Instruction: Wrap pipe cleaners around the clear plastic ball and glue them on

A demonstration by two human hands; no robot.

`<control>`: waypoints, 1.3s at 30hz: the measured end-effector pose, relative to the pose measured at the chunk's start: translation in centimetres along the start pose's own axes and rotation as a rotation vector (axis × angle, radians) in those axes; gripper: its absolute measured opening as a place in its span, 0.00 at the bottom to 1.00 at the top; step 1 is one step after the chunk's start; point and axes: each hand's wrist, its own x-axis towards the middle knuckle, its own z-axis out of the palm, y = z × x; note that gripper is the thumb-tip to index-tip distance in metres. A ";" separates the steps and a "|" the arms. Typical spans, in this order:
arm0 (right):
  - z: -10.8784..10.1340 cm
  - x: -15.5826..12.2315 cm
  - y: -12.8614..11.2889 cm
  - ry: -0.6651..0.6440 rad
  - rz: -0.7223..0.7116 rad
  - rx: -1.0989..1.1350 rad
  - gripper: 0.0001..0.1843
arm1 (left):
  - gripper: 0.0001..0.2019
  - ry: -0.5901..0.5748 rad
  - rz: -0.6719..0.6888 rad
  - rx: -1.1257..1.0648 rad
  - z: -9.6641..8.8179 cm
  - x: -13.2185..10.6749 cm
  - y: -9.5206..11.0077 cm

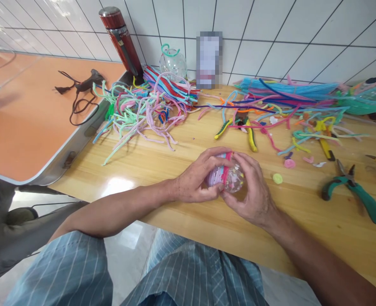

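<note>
Between my two hands, just above the wooden table (181, 231), is a clear plastic ball (234, 179) with small colourful bits showing in it. Pink, blue and lilac pipe cleaners (225, 173) wrap its left part, a pink one running round the middle. My left hand (199, 176) grips the wrapped side, thumb below and fingers on top. My right hand (254, 187) curls round the clear side, its fingertips meeting the left ones near the pink band. The palms hide part of the ball.
Loose pipe cleaners (143, 112) pile at back left beside a red thermos (121, 40). Yellow-handled pliers (252, 137) lie beyond my hands; green-handled pliers (363, 197) lie right. Another clear ball (173, 66) and a blurred upright panel (209, 59) stand by the tiled wall. An orange table (22, 119) adjoins left.
</note>
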 end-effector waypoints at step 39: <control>-0.1 0.1 0.5 0.016 -0.138 -0.084 0.56 | 0.36 0.106 -0.223 -0.111 -0.3 0.2 -0.4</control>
